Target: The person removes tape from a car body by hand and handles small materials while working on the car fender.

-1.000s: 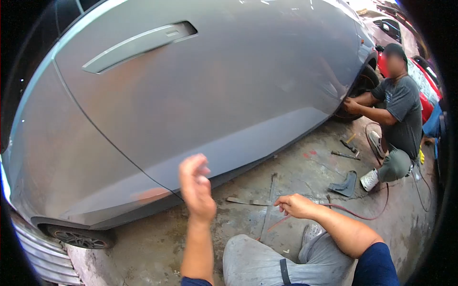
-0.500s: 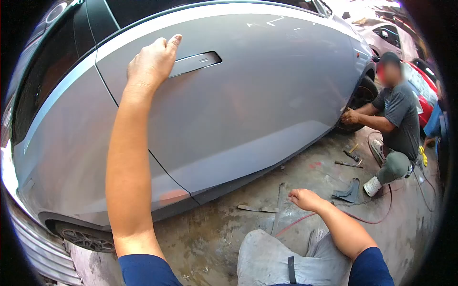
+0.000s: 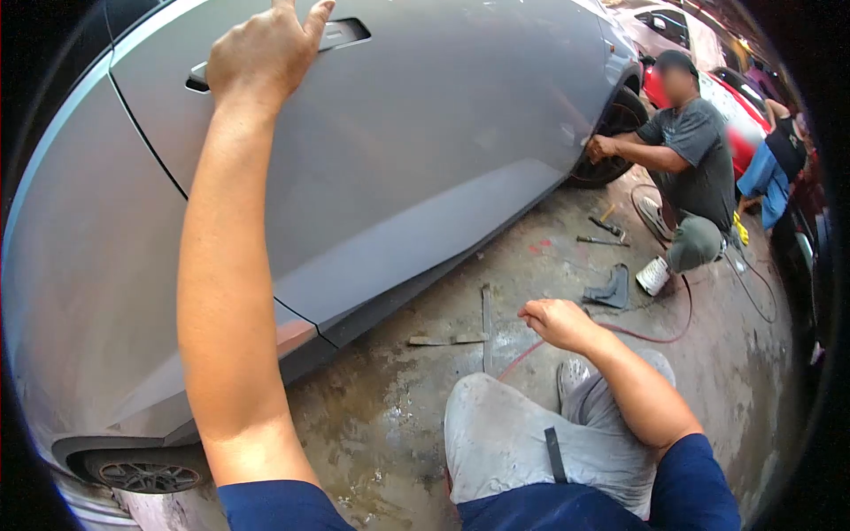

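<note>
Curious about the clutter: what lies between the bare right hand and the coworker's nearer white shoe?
Between right hand and shoe, the head view shows a dark, bent piece on grey floor.

No text, label, brand, number or sign can be read. On the car's door handle (image 3: 345, 34), just beside the fingers of the left hand (image 3: 257, 60), sits a small pale mark, too tiny to make out. Well beyond the fingers of the right hand (image 3: 556, 322), the crouching person's dark grey T-shirt (image 3: 699, 137) seems to bear a faint print at the chest, illegible. Well below the left fingers, the hub of the wheel (image 3: 146, 477) is too small to tell.
</note>
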`<state>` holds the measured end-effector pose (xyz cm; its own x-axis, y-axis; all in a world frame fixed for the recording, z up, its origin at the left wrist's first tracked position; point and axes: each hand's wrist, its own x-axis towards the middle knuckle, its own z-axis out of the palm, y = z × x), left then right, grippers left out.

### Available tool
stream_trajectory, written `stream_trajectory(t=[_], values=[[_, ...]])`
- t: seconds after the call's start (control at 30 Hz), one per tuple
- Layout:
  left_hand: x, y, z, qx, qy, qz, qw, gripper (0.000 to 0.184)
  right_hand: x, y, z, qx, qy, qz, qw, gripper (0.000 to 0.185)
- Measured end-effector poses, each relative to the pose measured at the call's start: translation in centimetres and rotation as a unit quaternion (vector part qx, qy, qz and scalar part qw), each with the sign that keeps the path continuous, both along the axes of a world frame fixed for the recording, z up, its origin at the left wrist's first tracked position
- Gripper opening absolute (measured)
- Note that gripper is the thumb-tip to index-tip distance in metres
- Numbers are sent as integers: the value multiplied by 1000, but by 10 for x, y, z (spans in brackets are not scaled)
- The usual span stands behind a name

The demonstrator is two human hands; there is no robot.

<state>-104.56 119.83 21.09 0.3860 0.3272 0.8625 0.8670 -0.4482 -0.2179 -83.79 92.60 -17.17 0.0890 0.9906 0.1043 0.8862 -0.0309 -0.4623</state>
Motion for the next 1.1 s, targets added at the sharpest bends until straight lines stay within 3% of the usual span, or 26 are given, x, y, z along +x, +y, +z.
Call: stream_trajectory(t=[0.17,0.3,0.43,0.53,0.57,0.6,0.67,0.7,0.8,0.9,0.97,1.1], values=[[1,-4,-2,-7,-1,-15,1000,47,-5,-3,60,-33,-39,51,997,22],[7,10,-10,11,-8,9,1000,48,4,23,66,-7,2,20,1000,25],[5,-3,-18,67,-13,-15,998,47,-2,33,34,15,147,-8,989,23],[12,-20,-12,-36,-43,15,998,47,-11,25,0,-73,351,-36,933,20],[8,-8,-20,75,-16,6,997,46,-11,24,-23,-86,401,-52,910,19],[8,1,-21,71,-16,18,997,45,-10,21,-46,-96,450,-70,885,19],[10,6,-19,62,-19,40,997,44,-7,12,-81,-113,493,-81,859,20],[-12,92,-10,117,77,62,988,44,-3,8,-90,-122,512,-85,846,21],[-28,120,-1,217,200,151,943,41,6,4,-103,-171,542,-78,819,22],[-24,113,-5,223,127,63,964,44,1,6,-122,-187,558,-43,807,23],[-39,135,9,224,209,112,945,44,-3,7,-132,-205,569,-30,796,25],[-37,134,12,158,156,147,964,43,-8,15,-147,-215,569,-1,794,26]])
